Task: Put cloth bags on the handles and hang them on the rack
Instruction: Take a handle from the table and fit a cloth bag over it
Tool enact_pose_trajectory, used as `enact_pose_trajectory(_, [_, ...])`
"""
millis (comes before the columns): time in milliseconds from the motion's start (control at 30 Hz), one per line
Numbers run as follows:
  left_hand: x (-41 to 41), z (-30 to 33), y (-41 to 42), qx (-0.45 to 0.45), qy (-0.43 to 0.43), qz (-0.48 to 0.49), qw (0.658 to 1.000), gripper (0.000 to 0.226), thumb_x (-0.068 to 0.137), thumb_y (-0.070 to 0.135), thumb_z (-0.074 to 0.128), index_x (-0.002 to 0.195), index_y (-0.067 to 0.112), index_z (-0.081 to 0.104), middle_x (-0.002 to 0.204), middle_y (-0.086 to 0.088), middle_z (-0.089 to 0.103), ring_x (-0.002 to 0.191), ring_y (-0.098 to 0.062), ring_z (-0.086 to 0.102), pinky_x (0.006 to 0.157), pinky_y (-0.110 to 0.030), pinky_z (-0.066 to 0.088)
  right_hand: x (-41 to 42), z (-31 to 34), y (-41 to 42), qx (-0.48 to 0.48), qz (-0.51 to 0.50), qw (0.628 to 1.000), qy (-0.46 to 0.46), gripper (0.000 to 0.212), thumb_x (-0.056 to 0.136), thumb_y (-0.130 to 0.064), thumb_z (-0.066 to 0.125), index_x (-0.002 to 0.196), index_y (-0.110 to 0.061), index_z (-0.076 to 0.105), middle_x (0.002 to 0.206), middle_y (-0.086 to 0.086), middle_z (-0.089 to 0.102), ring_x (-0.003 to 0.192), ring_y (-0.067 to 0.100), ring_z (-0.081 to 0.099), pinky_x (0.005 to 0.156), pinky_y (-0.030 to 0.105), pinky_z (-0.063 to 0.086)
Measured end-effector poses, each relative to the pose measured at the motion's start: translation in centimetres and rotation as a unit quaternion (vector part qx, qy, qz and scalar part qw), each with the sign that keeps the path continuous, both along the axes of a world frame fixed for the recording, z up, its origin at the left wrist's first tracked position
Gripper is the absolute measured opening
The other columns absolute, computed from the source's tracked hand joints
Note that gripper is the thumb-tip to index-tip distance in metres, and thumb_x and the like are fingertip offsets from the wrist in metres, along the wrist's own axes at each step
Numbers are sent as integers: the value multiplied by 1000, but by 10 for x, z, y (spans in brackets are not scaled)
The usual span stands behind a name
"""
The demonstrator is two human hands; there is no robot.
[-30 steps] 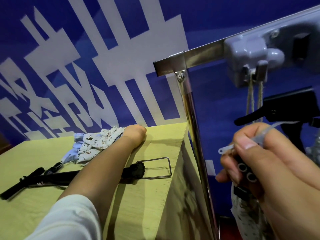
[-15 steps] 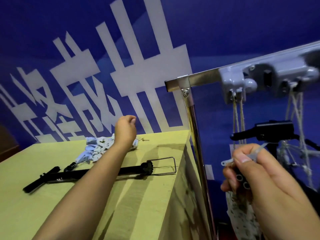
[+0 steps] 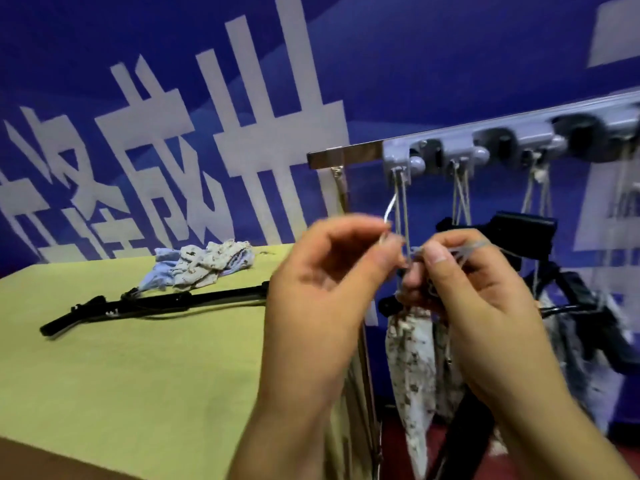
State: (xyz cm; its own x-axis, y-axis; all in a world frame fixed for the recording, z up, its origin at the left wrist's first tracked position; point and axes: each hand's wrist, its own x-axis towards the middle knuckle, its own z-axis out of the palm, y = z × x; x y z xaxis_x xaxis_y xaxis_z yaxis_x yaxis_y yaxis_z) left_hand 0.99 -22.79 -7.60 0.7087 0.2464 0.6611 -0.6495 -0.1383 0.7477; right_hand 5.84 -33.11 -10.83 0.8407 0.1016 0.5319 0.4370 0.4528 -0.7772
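While one bagged handle (image 3: 412,372) hung under the first hook of the rack (image 3: 512,143), with at least one more handle already dangling from cords further right, the job looked partly done. Left on the yellow surface (image 3: 138,375) were a bare black handle (image 3: 152,304) and, just behind it, a heap of patterned cloth bags (image 3: 204,265), so by my judgement at least one more handle awaited a bag and a hook. Both hands were raised together just below the first hook, close to its hanging cords. The left hand (image 3: 325,282) had its fingers curled, thumb and forefinger pinching a thin pale tie (image 3: 389,211) whose free end stuck upward. The right hand (image 3: 474,289) was also curled, pinching the clear end of that tie by the top of the bagged handle. Blur hid exactly how the tie ran round the cords, so whether the fastening was finished I could not tell.
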Motion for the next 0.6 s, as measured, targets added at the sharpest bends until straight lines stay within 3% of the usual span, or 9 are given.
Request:
enact_pose_trajectory(100, [-7, -39, -24, -80, 8, -80, 994, 17, 61, 33, 80, 75, 29, 74, 79, -1, 74, 83, -12, 70, 74, -21, 54, -7, -1, -13, 5, 4, 1000, 9, 10, 86, -16, 50, 81, -10, 57, 67, 1, 70, 62, 7, 66, 56, 19, 53])
enact_pose_trajectory(267, [2, -50, -32, -136, 26, -127, 982, 24, 56, 35, 84, 73, 22, 74, 87, -10, 74, 78, -16, 71, 61, -21, 54, -13, -6, -29, 3, -2, 999, 42, 13, 83, -19, 51, 82, -8, 58, 73, 6, 72, 65, 12, 69, 49, 21, 51])
enact_pose_trajectory(600, [8, -44, -36, -127, 8, -138, 982, 22, 58, 36, 83, 73, 22, 73, 74, -5, 73, 75, -17, 71, 55, -19, 52, -10, -4, -34, 14, 6, 1000, 27, 14, 85, -17, 52, 76, -11, 61, 75, 9, 70, 66, 14, 68, 52, 22, 52])
